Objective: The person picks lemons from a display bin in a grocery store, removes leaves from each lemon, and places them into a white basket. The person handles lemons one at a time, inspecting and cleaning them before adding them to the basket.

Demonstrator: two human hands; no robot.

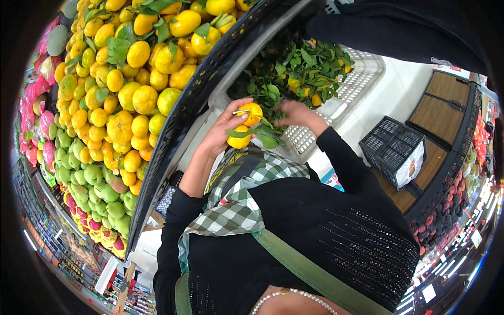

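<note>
My left hand (221, 132) holds two orange-yellow mandarins, an upper mandarin (252, 113) and a lower mandarin (238, 138), with stems and green leaves (269, 141) still on. To its right, my right hand (297, 115) is blurred by motion at the edge of the leaves. Its fingertips are too smeared to show whether they grip anything. Both hands are over the near end of a white perforated plastic crate (356, 88). Inside the crate lies a heap of leafy mandarins (311, 75), mostly covered by foliage.
Beyond a black perforated display rim (193, 84) on the left, loose mandarins (138, 98) are piled beside green apples (94, 175). A person's dark sleeve (378, 33) reaches over the crate's far end. At right, a black crate (393, 147) rests on a wood-slatted stand (437, 110).
</note>
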